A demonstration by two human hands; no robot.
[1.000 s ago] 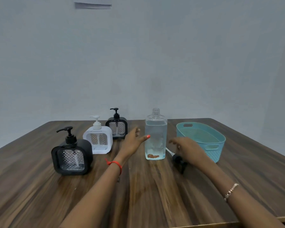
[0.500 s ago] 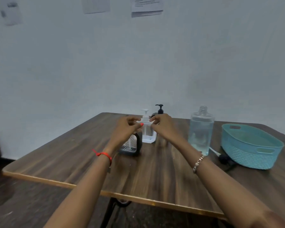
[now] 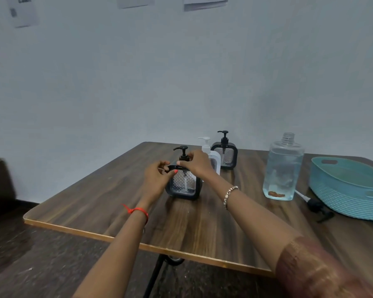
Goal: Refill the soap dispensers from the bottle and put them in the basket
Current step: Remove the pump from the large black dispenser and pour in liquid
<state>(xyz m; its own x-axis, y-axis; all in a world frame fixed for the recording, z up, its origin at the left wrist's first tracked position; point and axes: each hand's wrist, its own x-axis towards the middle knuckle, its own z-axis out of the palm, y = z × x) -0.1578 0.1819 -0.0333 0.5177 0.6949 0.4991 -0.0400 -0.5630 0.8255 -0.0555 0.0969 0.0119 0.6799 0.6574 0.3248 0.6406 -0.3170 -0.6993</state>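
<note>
A black square soap dispenser [image 3: 184, 186] with a black pump stands nearest me on the wooden table [image 3: 198, 224]. My left hand [image 3: 157, 177] grips its top left corner. My right hand [image 3: 195, 163] holds the collar at the base of its pump. Behind it stand a white dispenser [image 3: 213, 157], partly hidden by my right hand, and a second black dispenser [image 3: 224, 153]. The clear refill bottle [image 3: 282, 168], uncapped and holding liquid, stands to the right. A teal basket [image 3: 349, 190] sits at the far right.
A black pump cap with a white tube [image 3: 314, 205] lies on the table between the bottle and the basket. The table's front edge runs diagonally below my arms, with dark floor [image 3: 41, 265] beneath. Papers [image 3: 23, 11] hang on the pale wall.
My view has swung left. Both hands moved from the bottle and loose pump cap to the near black dispenser, and now grip its top and pump collar.
</note>
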